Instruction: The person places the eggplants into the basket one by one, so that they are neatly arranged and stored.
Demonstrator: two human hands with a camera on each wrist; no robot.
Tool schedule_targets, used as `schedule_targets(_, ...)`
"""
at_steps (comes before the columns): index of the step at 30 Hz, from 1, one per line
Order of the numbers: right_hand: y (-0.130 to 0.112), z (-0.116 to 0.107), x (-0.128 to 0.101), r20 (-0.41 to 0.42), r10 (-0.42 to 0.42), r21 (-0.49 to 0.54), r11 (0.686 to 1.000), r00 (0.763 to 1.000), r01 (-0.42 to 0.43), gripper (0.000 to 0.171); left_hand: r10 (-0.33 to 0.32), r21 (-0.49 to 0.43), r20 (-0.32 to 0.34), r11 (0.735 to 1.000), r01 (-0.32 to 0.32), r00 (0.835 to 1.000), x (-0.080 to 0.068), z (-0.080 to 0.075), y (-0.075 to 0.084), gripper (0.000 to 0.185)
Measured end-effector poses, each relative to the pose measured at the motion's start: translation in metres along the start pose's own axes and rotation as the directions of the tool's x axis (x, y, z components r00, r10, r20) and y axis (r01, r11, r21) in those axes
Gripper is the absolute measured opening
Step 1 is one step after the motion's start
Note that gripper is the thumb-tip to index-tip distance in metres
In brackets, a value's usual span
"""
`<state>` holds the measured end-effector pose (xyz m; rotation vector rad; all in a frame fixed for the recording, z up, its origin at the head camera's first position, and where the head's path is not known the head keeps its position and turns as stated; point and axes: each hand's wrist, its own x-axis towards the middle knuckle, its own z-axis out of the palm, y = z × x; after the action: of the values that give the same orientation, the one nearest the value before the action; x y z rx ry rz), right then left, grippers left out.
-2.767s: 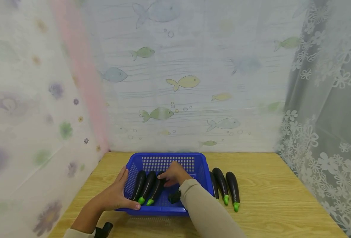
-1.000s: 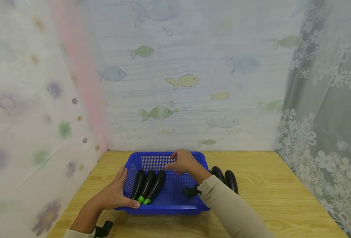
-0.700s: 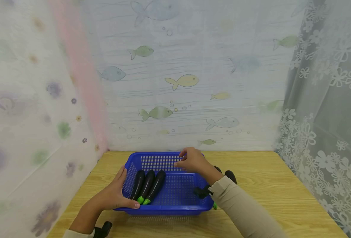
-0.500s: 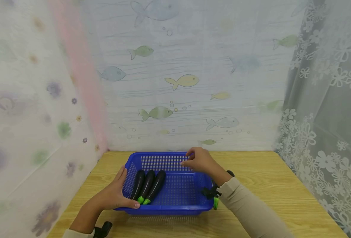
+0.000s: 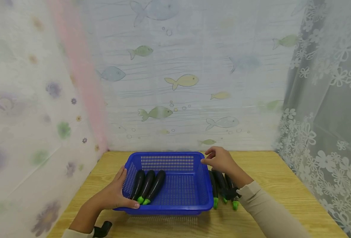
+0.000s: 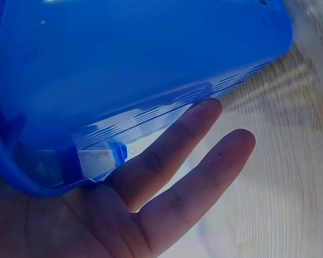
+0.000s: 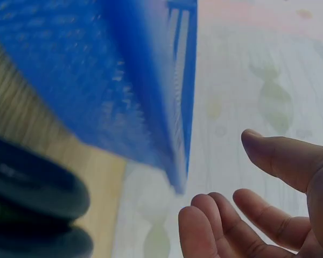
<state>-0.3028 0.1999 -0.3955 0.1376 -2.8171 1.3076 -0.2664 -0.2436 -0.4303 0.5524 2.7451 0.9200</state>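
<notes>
A blue plastic basket (image 5: 169, 210) sits on the wooden table (image 5: 267, 185) with three dark eggplants (image 5: 148, 185) lying side by side in its left half, green stems toward me. My left hand (image 5: 115, 193) lies flat against the basket's front left corner, its fingers (image 6: 204, 145) straight along the basket wall (image 6: 124, 64) and thumb on the rim. My right hand (image 5: 220, 160) hovers empty by the far right corner, fingers loosely bent (image 7: 247, 215). Beneath it three more eggplants (image 5: 221, 185) lie on the table beside the basket (image 7: 97, 80); they show as dark shapes (image 7: 32, 193) in the right wrist view.
Printed curtains close in the table on the left, back and right (image 5: 321, 138). Bare wood lies to the right of the outer eggplants and in front of the basket. A black wrist strap mount (image 5: 103, 228) shows at the bottom edge.
My right hand has lifted out of the basket, leaving the third eggplant there, and moved right over the rim to above the eggplants on the table. The left hand and basket stayed put.
</notes>
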Motion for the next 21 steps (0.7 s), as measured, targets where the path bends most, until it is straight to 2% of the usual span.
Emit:
schedule_targets(5, 0.018, -0.011, -0.007, -0.032, 0.032, -0.028, 0.999, 0.999, -0.032, 0.044, 0.004, 0.005, -0.005, 1.0, -0.004, 1.0, 0.0, 0.0, -0.001, 0.148)
schedule_targets(10, 0.041, -0.019, -0.012, -0.049, 0.037, -0.11, 0.993, 0.998, -0.042, 0.046, -0.004, 0.006, -0.003, 1.0, 0.004, 1.0, 0.0, 0.0, -0.002, 0.148)
schedule_targets(21, 0.084, -0.026, -0.02, -0.078, 0.081, -0.192, 0.977, 0.994, -0.095, 0.047, -0.016, 0.007, -0.005, 1.0, 0.016, 1.0, -0.001, 0.0, -0.005, 0.147)
